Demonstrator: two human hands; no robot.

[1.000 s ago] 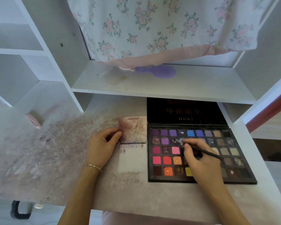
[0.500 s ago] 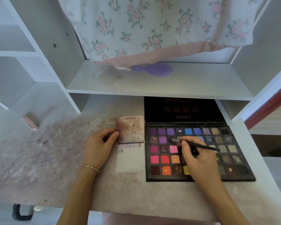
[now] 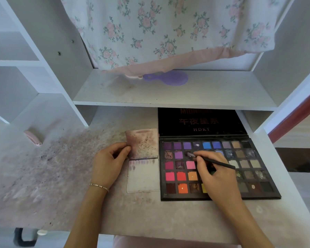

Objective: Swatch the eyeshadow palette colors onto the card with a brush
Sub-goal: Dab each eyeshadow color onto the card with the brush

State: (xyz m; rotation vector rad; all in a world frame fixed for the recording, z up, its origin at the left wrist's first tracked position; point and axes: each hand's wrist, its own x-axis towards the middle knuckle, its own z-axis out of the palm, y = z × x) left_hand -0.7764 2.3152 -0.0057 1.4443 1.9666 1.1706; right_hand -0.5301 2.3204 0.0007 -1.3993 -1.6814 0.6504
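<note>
- My right hand [image 3: 220, 178] pinches a thin black brush [image 3: 215, 161] between thumb and curled fingers; the bristle tip rests on a dark pan in the second row from the far edge, third column from the left.
- Eyeshadow palette [image 3: 258, 194]: lies open on the desk [image 3: 150, 215], right of centre, its black lid [image 3: 200, 122] propped up at the far side and printed "HDKT".
- My left hand [image 3: 108, 162] pinches the left edge of the card [image 3: 143, 178] with thumb and curled fingers; a thin bracelet [image 3: 99, 186] circles the wrist.
- The card lies flat just left of the palette; its far half is stained reddish-purple, and its near half carries a row of faint purple swatches along the fold.
- Desk surface: dusted with pink-purple powder, densest to the left.
- Shelf [image 3: 168, 97] above the palette: a purple hand mirror [image 3: 170, 78] lies flat under the hem of a floral cloth [image 3: 159, 29].
- Far left: a small pink object [image 3: 33, 137] rests on the desk.
</note>
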